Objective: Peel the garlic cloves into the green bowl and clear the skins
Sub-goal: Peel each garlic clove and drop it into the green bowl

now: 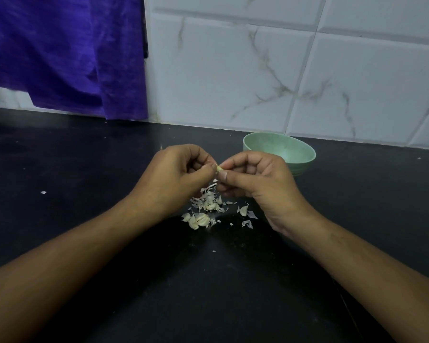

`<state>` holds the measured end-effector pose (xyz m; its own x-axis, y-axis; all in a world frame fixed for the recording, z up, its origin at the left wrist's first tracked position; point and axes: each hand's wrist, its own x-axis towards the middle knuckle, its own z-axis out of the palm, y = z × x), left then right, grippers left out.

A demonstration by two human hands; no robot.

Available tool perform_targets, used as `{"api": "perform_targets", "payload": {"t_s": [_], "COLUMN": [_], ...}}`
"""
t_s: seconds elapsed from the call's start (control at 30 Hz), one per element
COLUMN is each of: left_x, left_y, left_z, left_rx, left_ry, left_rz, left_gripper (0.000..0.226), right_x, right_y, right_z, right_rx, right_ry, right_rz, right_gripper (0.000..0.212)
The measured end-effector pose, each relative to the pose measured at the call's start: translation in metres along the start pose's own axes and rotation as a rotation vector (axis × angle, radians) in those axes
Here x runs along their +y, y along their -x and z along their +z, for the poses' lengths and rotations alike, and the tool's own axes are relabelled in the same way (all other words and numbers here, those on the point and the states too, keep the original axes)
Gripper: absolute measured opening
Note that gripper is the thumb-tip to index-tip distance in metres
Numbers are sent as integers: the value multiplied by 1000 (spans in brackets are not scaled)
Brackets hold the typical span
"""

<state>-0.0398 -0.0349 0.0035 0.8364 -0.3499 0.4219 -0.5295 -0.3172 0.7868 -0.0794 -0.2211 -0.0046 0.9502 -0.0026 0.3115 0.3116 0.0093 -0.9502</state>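
Two hands meet above the dark tabletop (84,169); left hand (174,174) and right hand (255,177) both pinch one garlic clove (218,168); it looks tiny, light, firm, likely slippery; skins (208,196) lie beneath; green bowl (292,147) sits far right.

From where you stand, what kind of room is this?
Probably a home kitchen: a black countertop runs along a wall of white marbled tiles, and the left hand and right hand pinch a garlic clove near a green bowl, with skins scattered below.
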Motion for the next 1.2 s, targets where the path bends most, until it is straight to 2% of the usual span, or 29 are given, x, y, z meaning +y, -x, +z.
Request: {"api": "perform_targets", "payload": {"t_s": [0.13,0.23,0.37,0.6,0.73,0.97,1.2], "left_x": [-2,-5,-8,-5,-1,3,0], "left_y": [-1,-1,-1,-1,-1,-1,-2], "left_z": [-3,1,5,4,4,3,-2], "left_rx": [-43,-101,-110,-122,-135,-146,-93], "left_ry": [43,104,169,193,280,315,304], "left_rz": [-53,-85,-122,-139,-181,-229,-168], "left_gripper": [32,22,14,13,22,18,19], "right_x": [2,1,-1,-1,1,-6,-3], "right_y": [0,-1,-1,0,-1,-2,-2], "right_z": [1,2,-2,-3,-2,-3,-8], "right_rx": [14,18,-21,-36,-33,62,38], "right_ry": [-79,-142,-97,112,203,-31,2], "right_rz": [55,100,108,-106,-203,-105,-66], "right_gripper": [12,7,9,24,19,13,18]}}
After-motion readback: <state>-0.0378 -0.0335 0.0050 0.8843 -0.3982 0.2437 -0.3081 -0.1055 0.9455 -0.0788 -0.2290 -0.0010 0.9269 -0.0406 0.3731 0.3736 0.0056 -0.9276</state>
